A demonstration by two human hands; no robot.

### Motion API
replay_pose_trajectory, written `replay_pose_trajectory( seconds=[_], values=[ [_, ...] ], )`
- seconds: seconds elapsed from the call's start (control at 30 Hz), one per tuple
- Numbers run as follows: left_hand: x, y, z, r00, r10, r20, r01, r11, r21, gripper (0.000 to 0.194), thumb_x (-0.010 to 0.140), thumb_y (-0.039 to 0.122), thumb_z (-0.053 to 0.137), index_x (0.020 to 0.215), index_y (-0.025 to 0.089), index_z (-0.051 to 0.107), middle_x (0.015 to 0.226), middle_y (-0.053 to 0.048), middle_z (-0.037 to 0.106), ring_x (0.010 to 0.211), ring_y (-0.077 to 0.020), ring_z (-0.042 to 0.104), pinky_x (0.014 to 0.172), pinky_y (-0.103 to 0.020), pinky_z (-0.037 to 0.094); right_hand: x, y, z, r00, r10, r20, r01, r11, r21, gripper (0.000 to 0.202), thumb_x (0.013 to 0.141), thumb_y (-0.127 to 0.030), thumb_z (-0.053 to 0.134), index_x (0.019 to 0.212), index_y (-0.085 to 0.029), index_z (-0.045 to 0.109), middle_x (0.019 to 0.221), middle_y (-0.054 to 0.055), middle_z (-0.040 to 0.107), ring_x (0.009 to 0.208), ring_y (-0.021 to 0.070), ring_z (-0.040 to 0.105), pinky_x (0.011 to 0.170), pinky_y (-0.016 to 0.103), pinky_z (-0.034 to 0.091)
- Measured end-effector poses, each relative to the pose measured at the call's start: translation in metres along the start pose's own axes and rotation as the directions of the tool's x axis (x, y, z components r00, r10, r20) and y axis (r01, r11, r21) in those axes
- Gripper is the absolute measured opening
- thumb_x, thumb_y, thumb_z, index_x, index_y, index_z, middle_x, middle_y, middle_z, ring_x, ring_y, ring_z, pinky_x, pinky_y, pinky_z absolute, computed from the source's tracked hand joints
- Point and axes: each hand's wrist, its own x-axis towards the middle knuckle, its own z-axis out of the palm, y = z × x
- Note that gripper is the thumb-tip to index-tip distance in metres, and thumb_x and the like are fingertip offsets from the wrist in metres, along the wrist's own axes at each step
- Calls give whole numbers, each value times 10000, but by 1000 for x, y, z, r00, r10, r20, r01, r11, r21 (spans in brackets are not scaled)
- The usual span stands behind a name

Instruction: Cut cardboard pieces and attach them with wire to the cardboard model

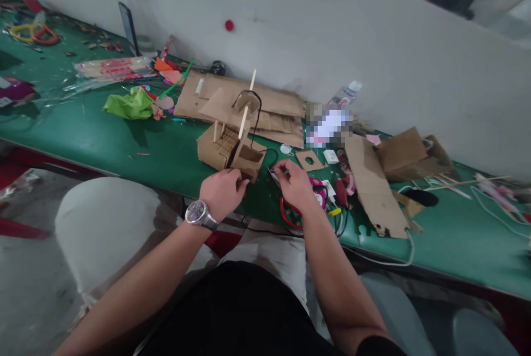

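Note:
A cardboard model (215, 148) with wooden sticks, a round cardboard piece and a black wire stands near the table's front edge. My left hand (222, 193), with a watch on the wrist, is closed at the model's near lower edge, thumb and forefinger pinched together there; the exact contact is partly hidden. Just right of the model, my right hand (294, 183) pinches a small thin flat piece (274, 176), too small to name. Below that hand lie red-handled scissors (286, 213), partly covered by the wrist.
Flat cardboard sheets (269, 104) lie behind the model. A square cardboard piece with a hole (311, 160), a long cardboard strip (369, 184) and a cardboard box (409, 151) are at right. Green crumpled material (129, 104) and a propped phone (128, 29) are at left.

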Motion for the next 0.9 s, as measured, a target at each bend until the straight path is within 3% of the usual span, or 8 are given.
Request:
replay_pose_trajectory(
  seconds=[0.07,0.2,0.3,0.37,0.57,0.67,0.77,0.9],
  values=[
    [-2,2,0,996,80,-33,-84,989,-119,177,988,384,636,1049,231,701,920,-48,764,836,-222,712,697,-308,457,-6,-12,-5,996,-31,81,23,995,95,165,1058,-352,522,983,-255,631,1000,63,767,976,263,694,904,375,506],
    [-6,6,2,965,260,-14,-249,903,-351,364,984,339,646,1333,237,624,871,-7,758,763,-182,695,695,-281,448,-18,-31,-7,987,-57,148,28,981,191,159,1064,-352,533,984,-256,632,922,27,745,879,226,686,825,335,504],
    [-7,11,3,955,291,56,-247,887,-390,167,1016,314,587,1046,223,724,788,-16,739,701,-173,667,660,-282,416,-24,-36,-4,984,-45,172,2,970,243,169,1065,-368,544,981,-251,635,823,3,697,779,202,648,767,319,496],
    [-7,13,0,962,264,65,-219,894,-390,222,1017,291,561,865,216,704,733,-18,713,656,-165,633,640,-286,390,-27,-36,-3,986,-21,167,-25,962,271,170,1056,-378,561,991,-247,647,821,3,687,761,196,638,755,318,501],
    [-3,8,-6,996,71,-59,-92,832,-548,177,959,231,541,797,202,608,694,7,630,635,-139,542,636,-272,389,-30,-26,-10,994,10,110,-34,975,218,227,998,-452,665,1048,-250,756,867,33,727,765,218,655,714,337,526],
    [-1,6,0,1000,18,18,1,679,-735,236,981,281,518,760,203,548,648,23,531,594,-122,472,580,-256,370,-28,-21,-15,995,-42,95,28,989,146,217,980,-455,698,977,-264,800,884,52,760,793,241,679,724,359,530],
    [1,9,5,986,-8,167,156,398,-904,290,986,358,541,744,203,503,658,34,456,547,-96,409,515,-238,344,-24,-16,-18,998,-48,47,44,995,85,207,958,-448,729,926,-261,808,873,61,765,792,250,683,729,369,529],
    [6,12,-1,965,-96,245,258,161,-953,369,955,449,654,742,192,497,694,45,404,528,-64,358,466,-211,304,-19,-7,-23,999,-16,-44,15,1000,-4,221,956,-455,719,922,-252,800,893,68,779,786,253,686,746,377,535]
  ],
)
